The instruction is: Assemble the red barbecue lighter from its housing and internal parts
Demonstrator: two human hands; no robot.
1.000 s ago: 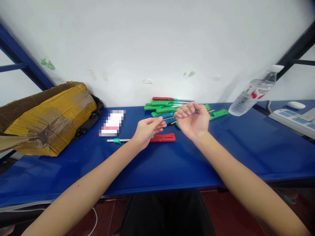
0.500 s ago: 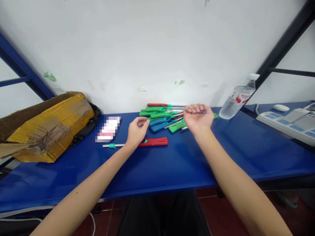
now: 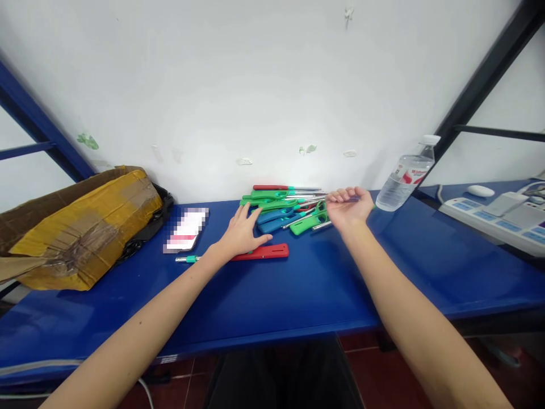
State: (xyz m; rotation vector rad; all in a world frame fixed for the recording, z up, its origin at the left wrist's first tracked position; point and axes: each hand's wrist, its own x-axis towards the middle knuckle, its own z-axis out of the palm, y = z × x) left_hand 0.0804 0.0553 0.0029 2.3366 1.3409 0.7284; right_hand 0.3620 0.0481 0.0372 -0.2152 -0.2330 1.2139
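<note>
My left hand [image 3: 240, 233] is open, fingers spread flat, reaching onto the left end of a pile of long green, blue and red lighters [image 3: 284, 208] by the wall. It lies just above a red lighter body [image 3: 266, 251] on the blue table [image 3: 298, 295]. A metal tube with a teal collar [image 3: 187, 259] pokes out left of that wrist. My right hand [image 3: 349, 205] hovers at the pile's right end, palm up, its fingers curled round a thin part that I cannot make out.
A taped cardboard box [image 3: 76, 227] lies at the left on black plastic. A blurred-out card [image 3: 186, 229] sits near the tube. A tilted water bottle [image 3: 403, 180], a power strip [image 3: 489, 218] and a white mouse [image 3: 479, 191] are at the right.
My left hand has opened and dropped forward onto the pile's left end. My right hand has moved away to the right, still curled. The view has tilted upward.
</note>
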